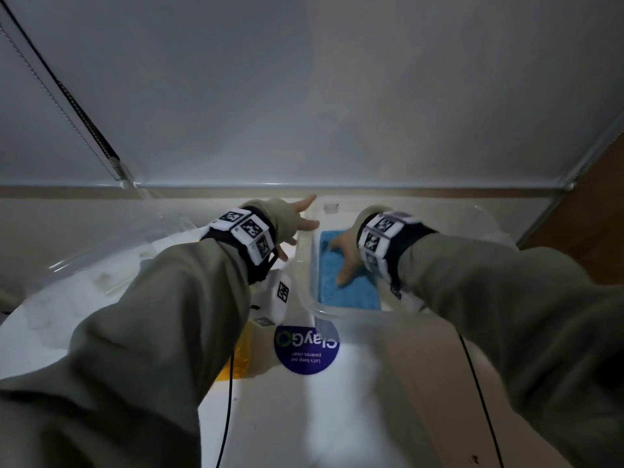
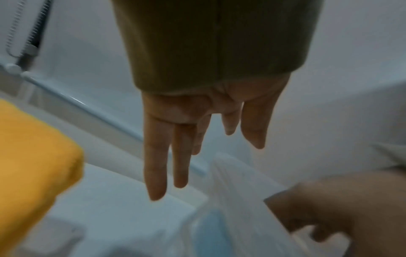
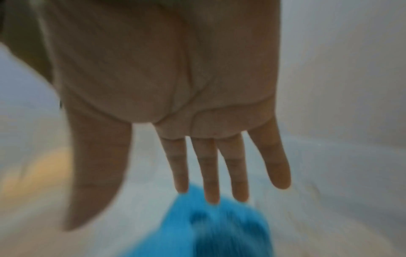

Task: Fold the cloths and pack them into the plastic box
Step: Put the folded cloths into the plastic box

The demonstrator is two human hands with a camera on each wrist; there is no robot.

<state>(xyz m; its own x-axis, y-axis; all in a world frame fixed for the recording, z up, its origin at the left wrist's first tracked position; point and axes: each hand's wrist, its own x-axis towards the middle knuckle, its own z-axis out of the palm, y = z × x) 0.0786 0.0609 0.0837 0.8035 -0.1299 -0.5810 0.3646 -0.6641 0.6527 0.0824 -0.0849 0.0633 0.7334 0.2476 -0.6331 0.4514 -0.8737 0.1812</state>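
Blue cloth point(image 1: 351, 285) lies folded flat in the bottom of the clear plastic box point(image 1: 312, 298), which stands on the white counter point(image 1: 304, 417) close to the back wall; the right wrist view shows the cloth point(image 3: 211, 231) only as a blurred blue mass under the fingertips. Right hand point(image 1: 346, 256) reaches down inside the box, fingers straight and spread, tips on or just above the cloth; grip released, holding nothing; in the right wrist view the palm point(image 3: 167, 73) faces the lens, fingers point(image 3: 211, 173) extended. Left hand point(image 1: 300, 224) hangs over the box's left rim, fingers straight; whether it touches the rim cannot be told; grip released, nothing in it; left wrist view confirms long straight fingers point(image 2: 157, 156) above the box edge point(image 2: 230, 182). Yellow cloth point(image 1: 236, 363) lies on the counter left of the box, mostly hidden under the left sleeve; it is plain at the left wrist view's edge point(image 2: 33, 165). Round purple sticker point(image 1: 305, 349) on the counter just in front of the box. A clear lid point(image 1: 111, 244) lies to the left.
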